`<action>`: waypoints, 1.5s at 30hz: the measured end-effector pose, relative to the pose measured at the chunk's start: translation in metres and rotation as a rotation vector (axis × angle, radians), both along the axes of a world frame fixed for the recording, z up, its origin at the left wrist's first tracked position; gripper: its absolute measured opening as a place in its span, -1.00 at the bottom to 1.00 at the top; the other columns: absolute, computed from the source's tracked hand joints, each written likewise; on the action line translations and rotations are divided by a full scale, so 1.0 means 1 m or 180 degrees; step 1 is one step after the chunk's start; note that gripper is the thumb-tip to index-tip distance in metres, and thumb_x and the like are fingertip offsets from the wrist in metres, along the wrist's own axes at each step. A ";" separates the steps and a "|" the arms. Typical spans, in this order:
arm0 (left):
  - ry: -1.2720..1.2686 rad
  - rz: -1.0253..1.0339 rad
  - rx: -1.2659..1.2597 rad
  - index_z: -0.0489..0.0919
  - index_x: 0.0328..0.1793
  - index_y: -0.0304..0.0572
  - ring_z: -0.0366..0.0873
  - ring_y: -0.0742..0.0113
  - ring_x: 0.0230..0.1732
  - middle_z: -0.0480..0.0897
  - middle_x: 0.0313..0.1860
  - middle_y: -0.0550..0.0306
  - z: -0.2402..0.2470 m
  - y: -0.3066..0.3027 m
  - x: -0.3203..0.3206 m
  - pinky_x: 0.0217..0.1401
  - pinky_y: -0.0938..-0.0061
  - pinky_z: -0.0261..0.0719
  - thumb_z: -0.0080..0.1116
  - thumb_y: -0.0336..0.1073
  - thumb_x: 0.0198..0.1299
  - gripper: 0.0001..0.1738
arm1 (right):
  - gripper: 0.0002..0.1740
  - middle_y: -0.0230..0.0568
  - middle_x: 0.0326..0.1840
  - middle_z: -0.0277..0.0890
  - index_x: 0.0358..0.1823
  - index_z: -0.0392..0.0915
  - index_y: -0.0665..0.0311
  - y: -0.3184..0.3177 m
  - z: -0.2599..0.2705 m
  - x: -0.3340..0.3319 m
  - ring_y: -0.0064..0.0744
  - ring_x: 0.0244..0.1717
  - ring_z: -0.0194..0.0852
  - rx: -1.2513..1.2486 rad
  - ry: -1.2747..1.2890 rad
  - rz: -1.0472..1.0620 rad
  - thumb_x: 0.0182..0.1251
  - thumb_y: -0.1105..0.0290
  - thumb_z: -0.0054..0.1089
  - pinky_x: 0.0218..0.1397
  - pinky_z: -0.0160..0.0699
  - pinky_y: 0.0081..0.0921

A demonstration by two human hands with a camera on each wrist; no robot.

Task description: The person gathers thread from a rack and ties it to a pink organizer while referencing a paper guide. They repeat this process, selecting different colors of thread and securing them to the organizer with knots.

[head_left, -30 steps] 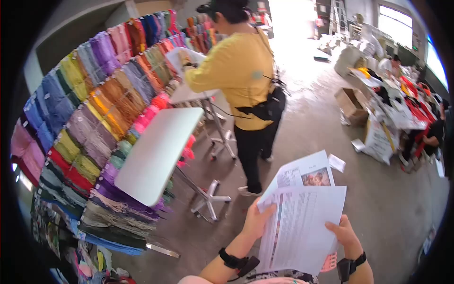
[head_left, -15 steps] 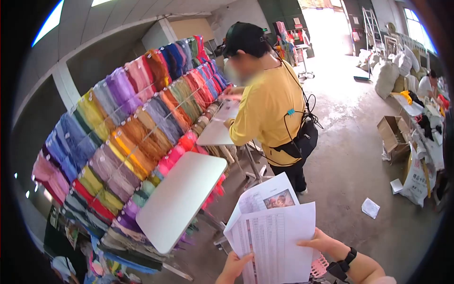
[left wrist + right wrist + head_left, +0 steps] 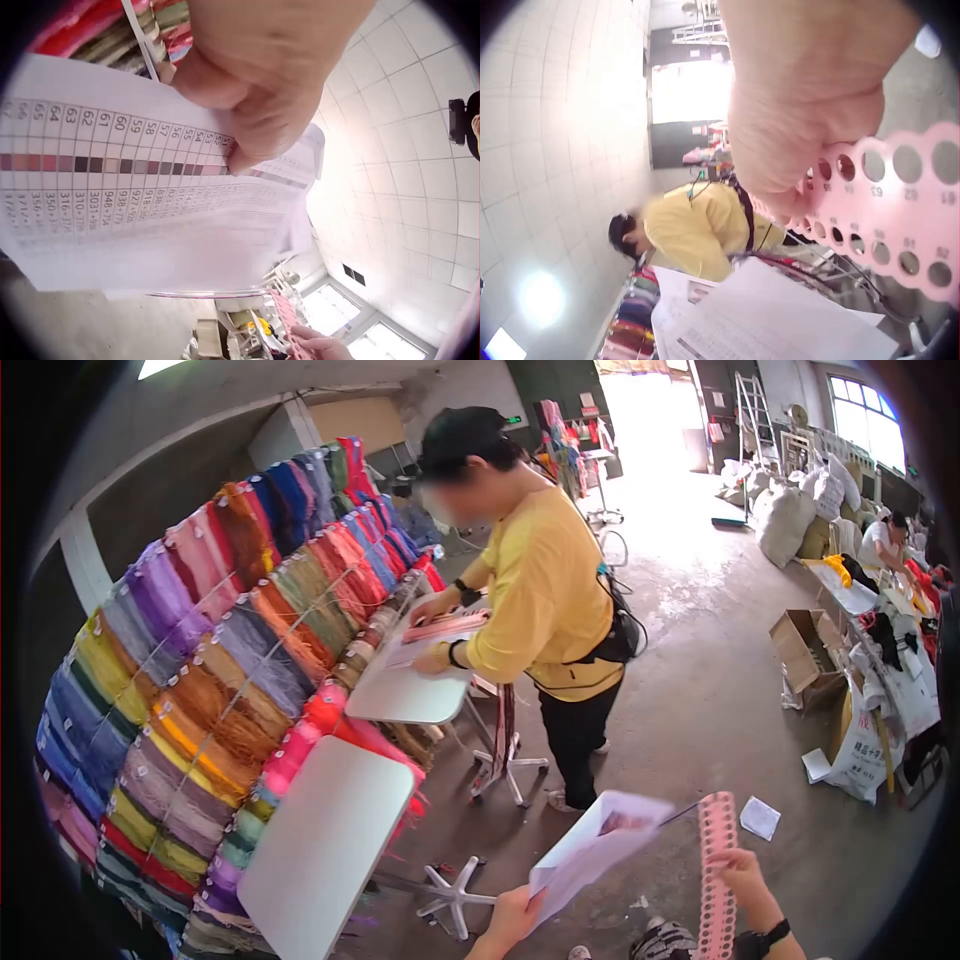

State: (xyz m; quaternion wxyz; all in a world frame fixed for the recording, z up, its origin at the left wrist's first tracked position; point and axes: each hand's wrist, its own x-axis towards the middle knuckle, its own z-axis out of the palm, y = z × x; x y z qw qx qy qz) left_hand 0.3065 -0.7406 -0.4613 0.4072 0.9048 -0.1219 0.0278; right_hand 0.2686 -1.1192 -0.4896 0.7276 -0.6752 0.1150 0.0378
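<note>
My left hand (image 3: 515, 918) grips a few printed sheets of paper (image 3: 595, 855) at their near edge, tilted up in front of me. In the left wrist view its thumb lies over the sheets (image 3: 127, 232), which carry a chart of numbers and small colour swatches. To the right, my right hand (image 3: 742, 882) pinches a long pink thread organizer card (image 3: 716, 825) by its edge, held upright apart from the papers. The right wrist view shows the card (image 3: 885, 199) with scalloped sides, two rows of round holes and printed numbers.
A white-topped stand table (image 3: 325, 840) is at front left, beside racks of coloured thread skeins (image 3: 230, 670). A person in yellow (image 3: 545, 580) works at a second white table (image 3: 405, 702) ahead. A paper (image 3: 760, 817) lies on the floor; a cardboard box (image 3: 806, 655) stands right.
My right hand has let go of the papers and holds the pink card up on the right. The papers have tilted in my left hand. The head view has shifted.
</note>
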 end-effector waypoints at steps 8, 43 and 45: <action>0.0171 -0.0782 -0.0156 0.55 -0.16 -0.18 0.56 0.03 -0.44 0.56 -0.45 -0.13 -0.012 -0.208 0.151 -0.39 0.37 0.48 0.06 -0.36 0.07 -0.80 | -0.72 -0.36 -0.47 0.46 -0.32 0.54 0.36 -0.214 -0.029 0.094 -0.66 -0.47 0.39 -0.0267 0.0158 -0.1126 -0.07 0.71 -0.09 -0.40 0.36 -0.72; 0.1287 0.1279 -0.3473 0.49 -0.06 -0.41 0.51 0.47 -0.23 0.58 -0.19 0.11 -0.012 -0.559 0.946 -0.17 0.56 0.46 0.06 -0.41 0.12 -0.73 | -0.68 -0.32 -0.22 0.48 -0.11 0.44 0.46 -0.481 0.008 1.127 -0.59 -0.15 0.37 -0.0529 -0.0032 0.2061 0.31 0.34 -0.15 -0.05 0.35 -0.59; 0.1197 0.1440 -0.3656 0.49 -0.05 -0.38 0.52 0.44 -0.21 0.58 -0.16 0.09 -0.009 -0.548 0.991 -0.14 0.52 0.46 0.04 -0.45 0.11 -0.73 | -0.65 -0.29 -0.19 0.48 -0.08 0.42 0.49 -0.445 0.009 1.208 -0.54 -0.13 0.37 -0.0358 0.0171 0.2456 0.31 0.32 -0.17 0.00 0.32 -0.58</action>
